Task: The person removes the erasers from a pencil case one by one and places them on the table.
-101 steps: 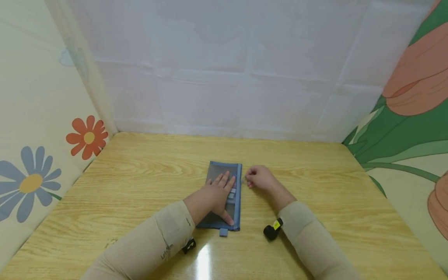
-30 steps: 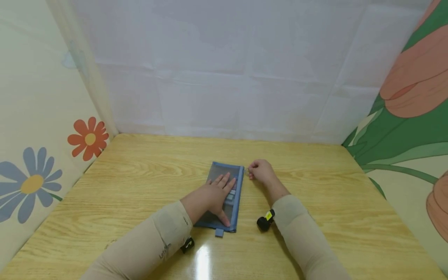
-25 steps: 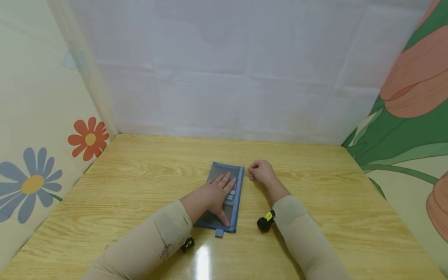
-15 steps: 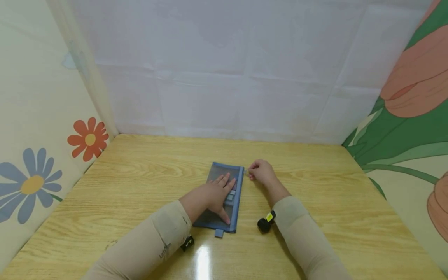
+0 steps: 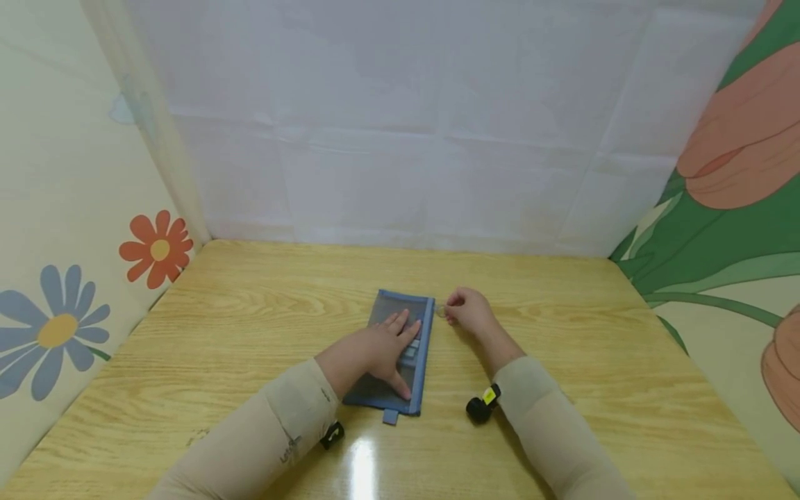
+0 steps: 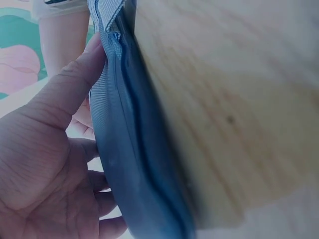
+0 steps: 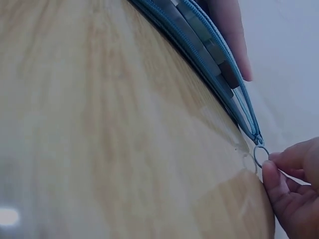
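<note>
A blue mesh zip pouch lies flat on the table, its long zipped side facing right. My left hand rests on top with fingers spread; in the left wrist view its thumb touches the pouch's edge. At the far right corner my right hand pinches the ring pull of the zipper between thumb and index finger. The slider sits at that far end, and the zip gapes along its length. Flat blocky items show inside the gap; what they are is unclear.
The wood-grain table ends at a white sheet behind. Flower-printed panels flank both sides. A black wrist camera hangs under the right sleeve. A fabric tab sticks out at the pouch's near end.
Since the oldest frame, my right hand has moved the ring pull slightly farther away along the zipped side, and the pouch has turned a little. Over the last second hardly anything differs.
</note>
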